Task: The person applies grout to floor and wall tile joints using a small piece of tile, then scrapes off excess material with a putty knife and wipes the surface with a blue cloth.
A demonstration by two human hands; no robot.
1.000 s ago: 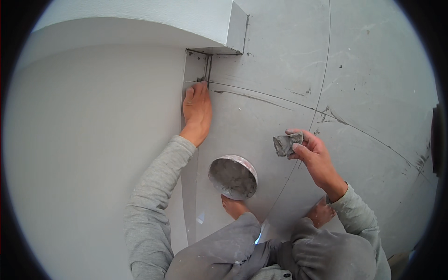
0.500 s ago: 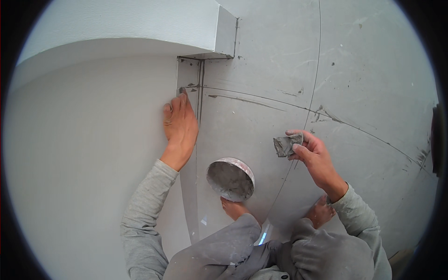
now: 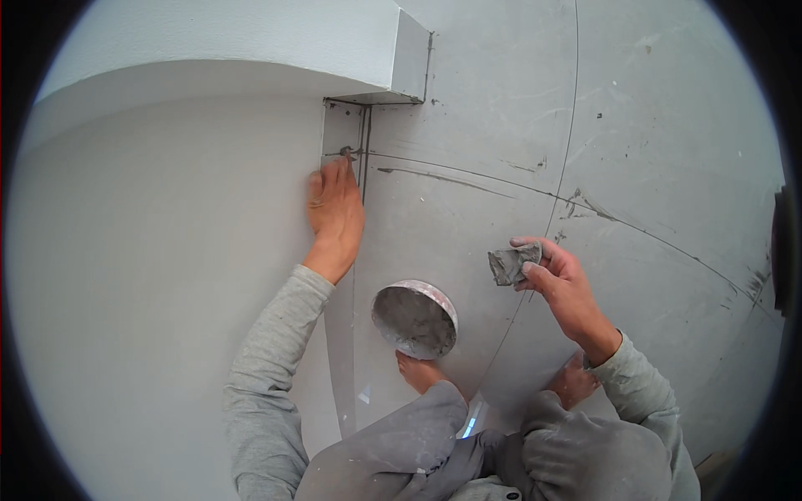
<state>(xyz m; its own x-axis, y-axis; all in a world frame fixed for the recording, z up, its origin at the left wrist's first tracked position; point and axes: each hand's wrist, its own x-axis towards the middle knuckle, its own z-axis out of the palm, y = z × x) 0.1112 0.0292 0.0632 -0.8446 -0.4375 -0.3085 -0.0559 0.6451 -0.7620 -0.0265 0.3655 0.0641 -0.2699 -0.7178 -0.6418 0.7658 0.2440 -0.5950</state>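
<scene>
From afar I judged light, even pressure best as my left hand (image 3: 336, 210), its grip unclear, met dark filler (image 3: 346, 151) on the skirting (image 3: 340, 125) while my right hand (image 3: 568, 288) pinched a grey-smeared pad (image 3: 506, 266) above the floor (image 3: 468, 230).

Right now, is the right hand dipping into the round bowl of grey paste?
No, the right hand holds a grey-smeared scrap up to the right of the bowl, clear of its rim.
</scene>
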